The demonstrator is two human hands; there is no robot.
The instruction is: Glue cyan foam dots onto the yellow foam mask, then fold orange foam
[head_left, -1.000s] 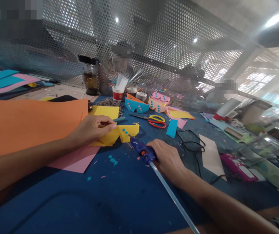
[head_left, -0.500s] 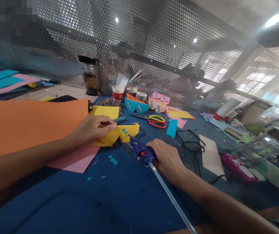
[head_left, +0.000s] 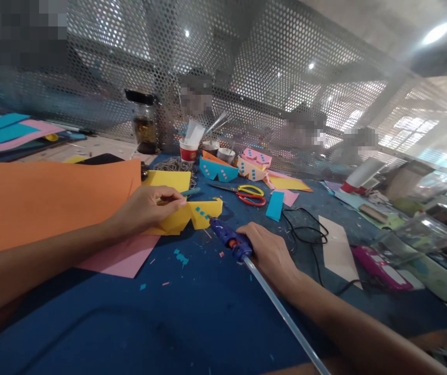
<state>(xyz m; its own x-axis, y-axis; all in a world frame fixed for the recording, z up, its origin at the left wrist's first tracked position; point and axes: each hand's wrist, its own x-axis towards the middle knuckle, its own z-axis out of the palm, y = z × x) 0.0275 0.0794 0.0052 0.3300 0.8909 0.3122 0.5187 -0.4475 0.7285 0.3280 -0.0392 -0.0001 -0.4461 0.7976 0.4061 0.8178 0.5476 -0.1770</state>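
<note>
My right hand point(head_left: 270, 250) is wrapped around a purple-blue hot glue gun point(head_left: 227, 237), a long clear glue stick point(head_left: 282, 307) trailing from its back. The gun's nozzle is at the lower right part of a yellow paper mask point(head_left: 208, 213), close to a slanted row of small blue squares on it. My left hand point(head_left: 147, 208) is closed, with thumb and fingertips pinched at the mask's upper edge. Behind those fingertips shows a thin teal stick-like thing point(head_left: 190, 191), partly hidden. Blue paper scraps point(head_left: 181, 257) lie below the mask.
Scissors point(head_left: 247, 194) and a blue paper strip point(head_left: 275, 205) lie beyond the glue gun. Decorated paper masks point(head_left: 219, 170) stand near paper cups point(head_left: 189, 150) and a jar point(head_left: 144, 125). Orange sheets point(head_left: 51, 200) cover the left; a black cord point(head_left: 305, 240) loops at right.
My right hand has drawn the glue gun slightly right and down, so its nozzle uncovers more of the blue squares. My left hand stays almost still at the mask.
</note>
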